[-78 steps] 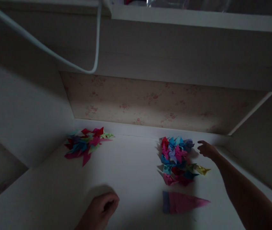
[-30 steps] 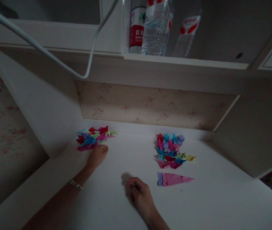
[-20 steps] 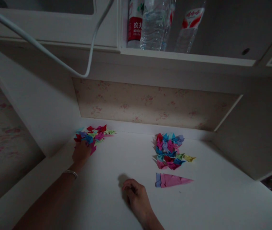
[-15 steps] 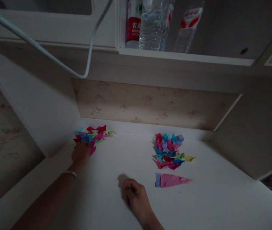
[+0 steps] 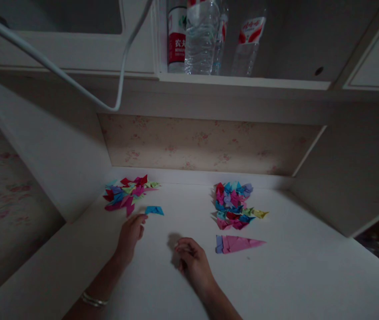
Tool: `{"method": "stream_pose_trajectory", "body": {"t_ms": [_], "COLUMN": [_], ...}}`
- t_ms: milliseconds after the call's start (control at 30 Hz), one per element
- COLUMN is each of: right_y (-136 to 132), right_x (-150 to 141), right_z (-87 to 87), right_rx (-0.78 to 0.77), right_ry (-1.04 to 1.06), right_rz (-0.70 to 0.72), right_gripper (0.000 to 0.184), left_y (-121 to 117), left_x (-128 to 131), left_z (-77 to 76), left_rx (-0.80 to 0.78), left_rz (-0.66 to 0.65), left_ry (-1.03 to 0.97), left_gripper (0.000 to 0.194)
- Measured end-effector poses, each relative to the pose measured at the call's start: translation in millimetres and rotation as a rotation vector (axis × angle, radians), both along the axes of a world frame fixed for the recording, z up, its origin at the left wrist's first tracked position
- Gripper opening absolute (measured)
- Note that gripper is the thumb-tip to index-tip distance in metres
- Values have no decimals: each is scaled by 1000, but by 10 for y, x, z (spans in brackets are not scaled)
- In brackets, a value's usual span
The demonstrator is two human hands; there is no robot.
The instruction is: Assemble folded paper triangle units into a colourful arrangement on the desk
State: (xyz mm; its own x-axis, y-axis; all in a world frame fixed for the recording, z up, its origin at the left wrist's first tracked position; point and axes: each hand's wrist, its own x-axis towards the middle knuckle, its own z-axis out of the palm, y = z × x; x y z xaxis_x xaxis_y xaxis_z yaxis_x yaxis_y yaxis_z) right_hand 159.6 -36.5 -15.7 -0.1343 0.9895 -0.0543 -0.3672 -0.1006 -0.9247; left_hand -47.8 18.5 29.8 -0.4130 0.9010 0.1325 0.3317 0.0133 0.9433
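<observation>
My left hand (image 5: 131, 234) pinches a small blue folded paper piece (image 5: 155, 210) by its left end, over the white desk (image 5: 162, 284). Beyond that hand lies a loose pile of folded paper pieces (image 5: 129, 191) in red, pink, blue and green. My right hand (image 5: 191, 255) rests near the desk's middle with fingers curled in, and nothing shows in them. To its right is a flat pink paper cone with a lilac end (image 5: 241, 244). Behind the cone sit several rows of small folded paper shapes (image 5: 232, 206) in mixed colours.
A shelf (image 5: 242, 81) overhead holds clear plastic bottles (image 5: 201, 42) and a bottle with a red label (image 5: 177, 44). A white cable (image 5: 85, 91) hangs in a loop at upper left. Floral wallpaper (image 5: 205, 144) covers the back panel between side walls.
My left hand has come away from the left pile, moving right and nearer, with the blue paper piece in its fingers. My right hand has stayed nearly in place, fingers still curled.
</observation>
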Motion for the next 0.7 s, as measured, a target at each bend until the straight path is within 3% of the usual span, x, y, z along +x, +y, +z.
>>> {"method": "stream_pose_trajectory", "body": {"t_ms": [100, 200, 400, 533, 700], "right_y": [-2, -19, -30, 2, 21], "right_x": [15, 20, 0, -3, 25], "right_z": [30, 97, 127, 65, 75], "right_rx": [5, -9, -30, 2, -9], "right_ry": [45, 51, 46, -13, 3], "right_rz": [-41, -77, -93, -102, -122], "right_gripper": [33, 50, 67, 55, 43], "left_y": [-252, -392, -431, -449, -476], "left_x": [333, 561, 670, 638, 596], "left_z": [-82, -126, -203, -210, -143], "left_rx": [-106, -208, -233, -174, -55], "left_rz": [-218, -328, -408, -422, -455], "left_ry": [-374, -619, -578, -572, -430], "left_gripper": [27, 25, 26, 18, 26]}}
